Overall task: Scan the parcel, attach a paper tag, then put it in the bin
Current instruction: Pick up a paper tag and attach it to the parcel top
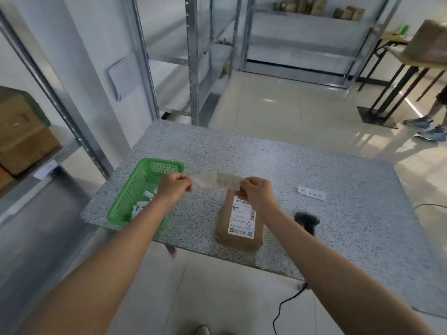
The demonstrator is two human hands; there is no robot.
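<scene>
Both hands are raised over the middle of the table [278, 160], stretching a strip of paper tag [217, 181] between them: the left hand [174, 188] pinches its left end and the right hand [257, 192] pinches its right end, each closed narrowly on the paper. The tag hangs in the air above the far end of the parcel [239, 223], a brown packet lying flat near the table's near edge with its white shipping label [243, 220] facing up. The tag looks blurred, so whether a backing is being peeled from it cannot be told. The green basket [135, 197] sits at the near left corner of the table, with small pale pieces in it, and the black scanner [307, 222] lies just right of the parcel at the near edge, its cable dropping to the floor. Judging by this, the tag is about to go onto the parcel. The likely slip is that the thin strip folds or sticks to itself while held taut, or lands crooked. Pressed down over the barcode, it could hide the printing. The parcel also lies close to the near edge, so a firm push while sticking could nudge it off, and the scanner cable could snag a forearm.
</scene>
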